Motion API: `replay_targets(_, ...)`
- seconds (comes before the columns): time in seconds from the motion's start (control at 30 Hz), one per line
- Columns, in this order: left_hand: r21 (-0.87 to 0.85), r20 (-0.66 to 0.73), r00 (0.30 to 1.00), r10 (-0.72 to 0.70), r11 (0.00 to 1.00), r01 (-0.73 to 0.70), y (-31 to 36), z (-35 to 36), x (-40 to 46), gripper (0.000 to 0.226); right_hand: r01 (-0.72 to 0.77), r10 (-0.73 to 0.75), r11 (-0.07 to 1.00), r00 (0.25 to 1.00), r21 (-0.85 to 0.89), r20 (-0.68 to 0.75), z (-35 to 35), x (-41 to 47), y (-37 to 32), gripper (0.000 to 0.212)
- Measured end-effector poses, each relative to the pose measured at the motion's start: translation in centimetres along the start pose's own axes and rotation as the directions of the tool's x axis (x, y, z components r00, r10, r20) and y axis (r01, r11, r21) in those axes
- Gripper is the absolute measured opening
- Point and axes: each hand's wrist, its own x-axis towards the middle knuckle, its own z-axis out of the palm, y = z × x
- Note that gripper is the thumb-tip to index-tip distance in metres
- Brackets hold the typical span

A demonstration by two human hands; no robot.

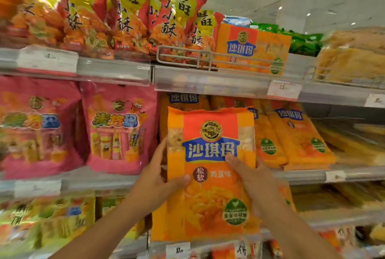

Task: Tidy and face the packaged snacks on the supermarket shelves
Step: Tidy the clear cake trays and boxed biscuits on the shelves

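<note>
Shelves (208,85) | pink bags (118,129) left — both hands (158,177) hold orange pack (210,175)

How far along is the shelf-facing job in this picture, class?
Done: the pink bags on the middle shelf stand upright, fronts out. In hand: the left hand and right hand hold an orange bag upright in front of that shelf, not yet placed. Left: the orange bags to its right lean over, and the red bags on the top shelf tilt unevenly.

Head camera faces the shelves (208,83) closely.
</note>
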Motion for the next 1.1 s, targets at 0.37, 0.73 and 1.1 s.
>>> replay_targets(0.37,0.387,-0.246,0.968,-0.043,0.912,0.139,1.7,-0.9,2.7,0.081,-0.163,0.154,0.980,0.984,0.113,0.088,4.6,7.2,-2.5,0.059)
replay_targets(0.73,0.326,-0.373,0.928,0.000,0.936,0.131,2.6,-0.3,9.0,0.060,0.161,-0.161,0.987,0.985,0.009,0.058,6.3,13.1,-4.6,0.032)
replay_targets(1.1,0.393,-0.431,0.902,-0.015,0.897,0.203,-0.2,1.0,10.2,0.056,0.427,-0.479,0.709,0.876,-0.562,0.061,6.5,14.3,-1.3,0.057)
